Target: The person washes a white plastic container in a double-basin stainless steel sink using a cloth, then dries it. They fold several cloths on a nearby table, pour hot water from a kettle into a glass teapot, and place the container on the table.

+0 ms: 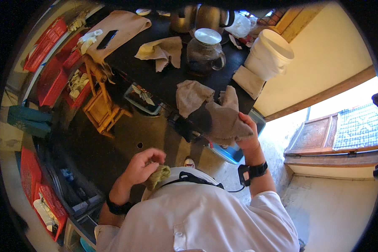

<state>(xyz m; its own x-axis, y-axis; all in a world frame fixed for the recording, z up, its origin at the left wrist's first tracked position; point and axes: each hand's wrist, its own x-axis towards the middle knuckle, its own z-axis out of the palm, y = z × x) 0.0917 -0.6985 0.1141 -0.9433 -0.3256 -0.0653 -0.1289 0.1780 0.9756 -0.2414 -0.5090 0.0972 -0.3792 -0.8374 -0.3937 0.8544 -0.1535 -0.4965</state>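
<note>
My right hand (249,134) grips the edge of a brown-grey cloth (228,121) at the near edge of a black table (157,26). A dark patch covers the left part of that cloth. Just behind it lies another crumpled brown cloth (193,96). Low in front of my body, my left hand (145,168) has its fingers curled over a bunched green cloth (159,176); the palm side is hidden. Further back on the table stands a glass pot (204,56) with a metal lid, beside a crumpled tan cloth (162,52).
A white bucket (267,56) and folded cloth (249,81) sit at the table's right. Metal kettles (209,17) stand behind. A phone (107,39) lies at left. Below are a wooden chair (102,108), a blue basin (228,154) and red baskets (52,80).
</note>
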